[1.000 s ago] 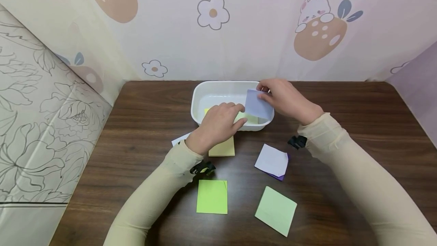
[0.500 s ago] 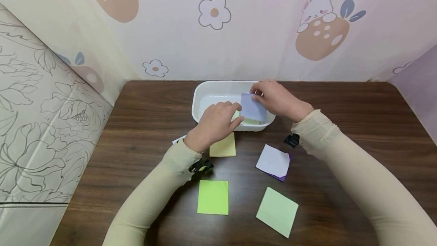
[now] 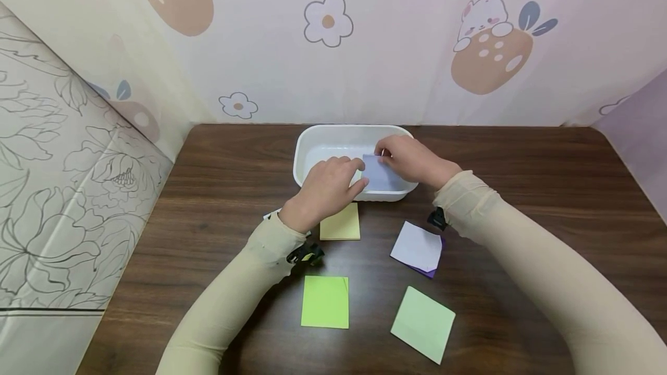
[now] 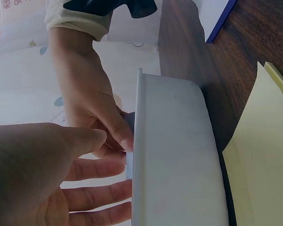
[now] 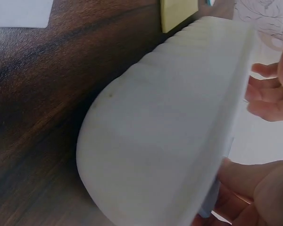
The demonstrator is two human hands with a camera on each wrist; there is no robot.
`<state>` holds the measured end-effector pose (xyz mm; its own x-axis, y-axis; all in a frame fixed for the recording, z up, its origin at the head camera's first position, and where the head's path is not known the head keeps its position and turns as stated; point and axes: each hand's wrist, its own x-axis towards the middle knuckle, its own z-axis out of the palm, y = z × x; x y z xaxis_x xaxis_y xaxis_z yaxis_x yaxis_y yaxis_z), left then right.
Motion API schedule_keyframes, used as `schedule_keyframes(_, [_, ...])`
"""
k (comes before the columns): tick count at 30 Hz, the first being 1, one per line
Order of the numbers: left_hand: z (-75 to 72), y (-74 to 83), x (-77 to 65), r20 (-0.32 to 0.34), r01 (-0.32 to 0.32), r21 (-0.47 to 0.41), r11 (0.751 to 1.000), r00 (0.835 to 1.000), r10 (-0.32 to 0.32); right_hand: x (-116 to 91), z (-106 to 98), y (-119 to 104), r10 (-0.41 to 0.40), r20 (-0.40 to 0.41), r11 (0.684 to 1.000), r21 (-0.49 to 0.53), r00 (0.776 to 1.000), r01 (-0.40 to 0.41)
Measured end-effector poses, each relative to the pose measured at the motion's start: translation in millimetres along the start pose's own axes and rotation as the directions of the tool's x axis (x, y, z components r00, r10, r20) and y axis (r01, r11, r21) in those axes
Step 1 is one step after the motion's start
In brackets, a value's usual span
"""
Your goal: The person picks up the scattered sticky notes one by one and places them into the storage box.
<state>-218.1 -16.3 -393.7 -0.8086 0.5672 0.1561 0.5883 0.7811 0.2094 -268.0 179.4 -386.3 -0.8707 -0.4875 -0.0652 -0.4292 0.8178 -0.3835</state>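
At the tray's right end my right hand [image 3: 411, 160] pinches a pale blue sticky note [image 3: 378, 176] by its upper edge, low inside the white plastic tray [image 3: 330, 142]. In the right wrist view the tray's wall [image 5: 146, 122] hides most of that note. Over the tray's front rim hovers my left hand [image 3: 327, 185], its fingers spread and relaxed around nothing. The left wrist view shows its thumb apart from the fingers, near the right hand [image 4: 87, 94]. A bit of pale green paper [image 3: 356, 177] shows in the tray beside the blue note.
In front of the tray lies a pale yellow sticky pad [image 3: 341, 225]. Nearer are a lime note [image 3: 325, 302], a light green pad [image 3: 423, 324] and a white note [image 3: 417, 246] over purple paper. White paper [image 3: 269, 213] pokes out by my left wrist. A patterned curtain [image 3: 385, 62] hangs behind.
My right hand has moved left and down with the blue sticky note, which now sits lower in the tray. The left hand has barely moved.
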Motion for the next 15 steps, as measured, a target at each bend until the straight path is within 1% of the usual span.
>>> schedule_keyframes(3, [-0.1,0.3,-0.4,0.001,0.000,-0.003,1.000,1.000,0.000,2.4,2.4,1.6,-0.028,0.005,1.000,-0.012,1.000,0.028])
schedule_keyframes(6, [-0.3,0.5,-0.8,-0.002,0.000,0.000,1.000,1.000,0.000,3.7,3.5,2.9,-0.015,0.019,0.999,-0.031,1.000,0.016])
schedule_keyframes(10, [-0.3,0.1,-1.4,-0.002,0.000,0.007,1.000,1.000,0.000,4.5,3.4,4.2,0.006,0.059,0.999,-0.052,0.998,-0.003])
schedule_keyframes(15, [-0.1,-0.3,-1.7,0.002,-0.002,0.006,1.000,1.000,0.002,5.6,4.2,6.0,0.003,0.112,0.999,-0.051,0.994,0.003])
